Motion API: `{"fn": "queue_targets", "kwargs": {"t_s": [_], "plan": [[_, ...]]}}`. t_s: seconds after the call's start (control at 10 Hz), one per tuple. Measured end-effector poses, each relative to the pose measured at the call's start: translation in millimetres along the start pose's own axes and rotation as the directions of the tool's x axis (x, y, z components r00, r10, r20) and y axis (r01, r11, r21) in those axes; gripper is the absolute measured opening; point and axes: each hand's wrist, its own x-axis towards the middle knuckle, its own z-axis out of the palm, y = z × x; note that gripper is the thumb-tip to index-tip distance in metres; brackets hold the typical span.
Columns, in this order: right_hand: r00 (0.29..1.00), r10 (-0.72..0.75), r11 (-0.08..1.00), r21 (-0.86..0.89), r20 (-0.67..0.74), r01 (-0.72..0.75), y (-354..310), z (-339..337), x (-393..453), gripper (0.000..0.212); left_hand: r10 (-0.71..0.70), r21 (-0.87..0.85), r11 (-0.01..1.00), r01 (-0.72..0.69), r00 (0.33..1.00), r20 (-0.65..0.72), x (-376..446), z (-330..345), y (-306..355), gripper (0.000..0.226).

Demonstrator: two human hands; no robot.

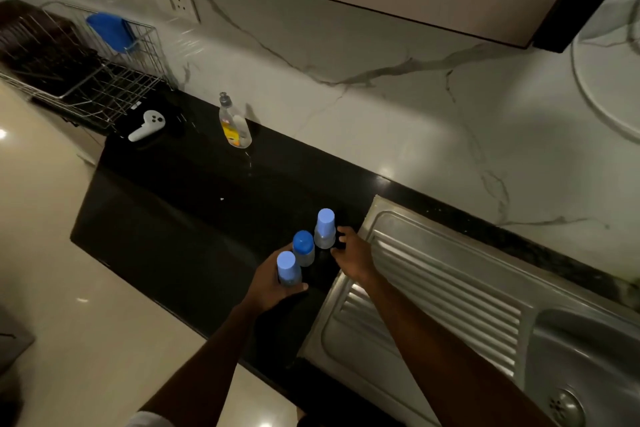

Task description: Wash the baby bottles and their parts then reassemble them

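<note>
At ten o'clock sits a wire dish rack (86, 80) holding a blue plastic item (109, 30). Below it a white handheld controller (147, 125) lies on the black stone counter (166, 218). Toward eleven o'clock stands a clear dish-soap bottle with a yellow label (234, 123).

Near centre, three small clear baby bottles with blue caps stand in a diagonal row. The left hand (273, 279) curls its fingers round the nearest pale-capped bottle (288, 269); the darker-capped middle bottle (303, 248) stands just behind it. The right hand (351, 253) reaches the farthest bottle (324, 229), fingers spread at its side; whether they actually grip I cannot tell.

At four o'clock lies the ribbed steel sink drainboard (433, 288).

The bottles stand close: lifting one could knock the middle one over, and it could roll off the counter edge.
</note>
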Motion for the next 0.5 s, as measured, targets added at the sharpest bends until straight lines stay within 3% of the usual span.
{"fn": "queue_targets", "kwargs": {"t_s": [0.2, 0.3, 0.5], "plan": [[1.0, 0.019, 1.0, 0.023, 0.016, -0.02, 1.6, 10.1, 9.2, 0.055, 0.001, -0.004, 1.0, -0.001, 0.999, -0.035, -5.9, 3.9, 2.0, 0.084], [0.998, 0.056, 0.998, 0.029, 0.017, -0.056, 3.1, 5.1, 3.9, 0.064, 0.005, 0.051, 0.999, -0.005, 1.0, -0.008, -9.4, -1.7, 0.0, 0.092], [0.997, 0.031, 0.999, 0.044, -0.072, -0.028, 17.2, -0.1, -14.9, 0.057, 0.049, 0.125, 0.991, -0.052, 0.998, 0.028, -12.1, -14.2, -15.9, 0.104]]}}
